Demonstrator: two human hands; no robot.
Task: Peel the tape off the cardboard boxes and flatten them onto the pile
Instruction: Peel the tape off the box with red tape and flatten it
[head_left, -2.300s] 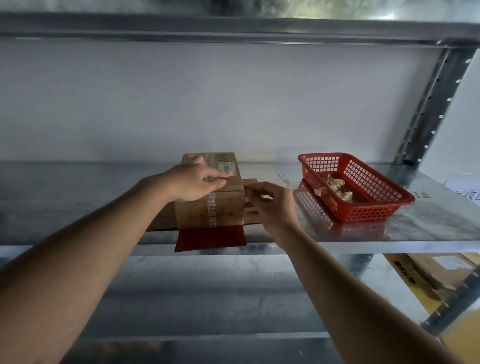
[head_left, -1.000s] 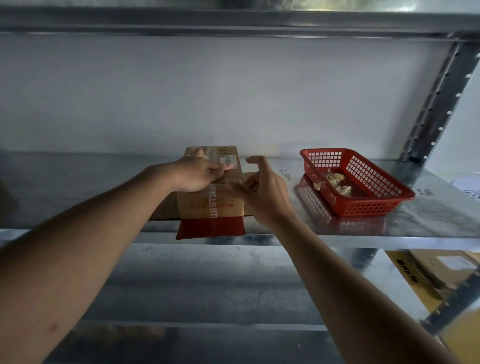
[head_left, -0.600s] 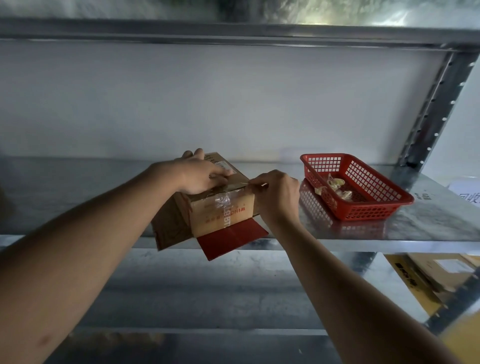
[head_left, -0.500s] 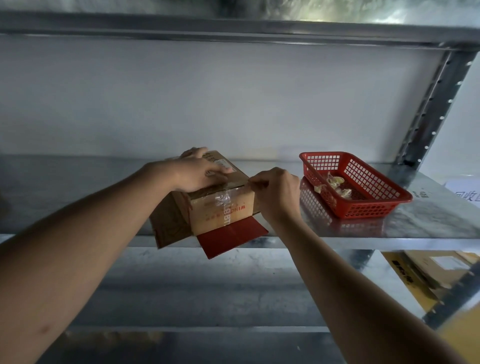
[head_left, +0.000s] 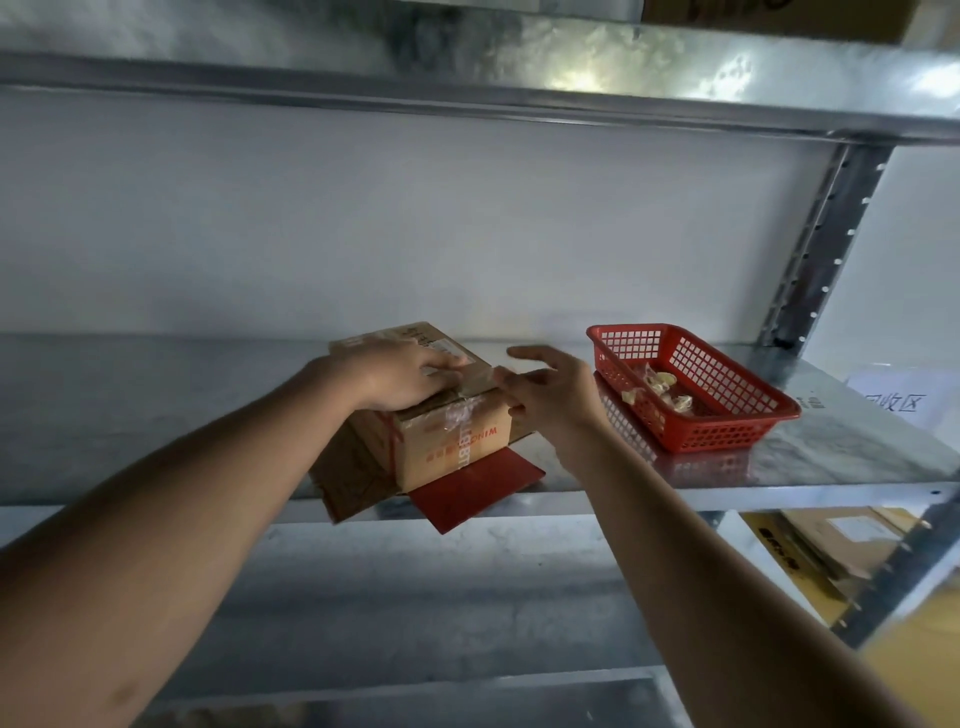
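Note:
A small brown cardboard box (head_left: 441, 447) with red print sits near the front edge of a metal shelf (head_left: 831, 457). It rests on flattened pieces: a brown sheet (head_left: 345, 475) and a red sheet (head_left: 480, 480). Clear tape (head_left: 460, 418) runs over its top and down its front. My left hand (head_left: 400, 376) lies palm down on the box top and presses it. My right hand (head_left: 550, 397) is at the box's top right edge, thumb and a fingertip pinching the loose tape end there, the index finger stretched out above.
A red plastic basket (head_left: 727, 436) to the right holds crumpled tape scraps (head_left: 662, 387). A perforated steel post (head_left: 821, 244) rises at the back right beside a paper label (head_left: 896, 402). More cardboard (head_left: 841, 540) lies below right. A lower shelf (head_left: 415, 597) spans beneath.
The box was turned at an angle on the pile. My right hand went from gripping the box's right edge to a looser pose with fingers spread; my left hand stays on top.

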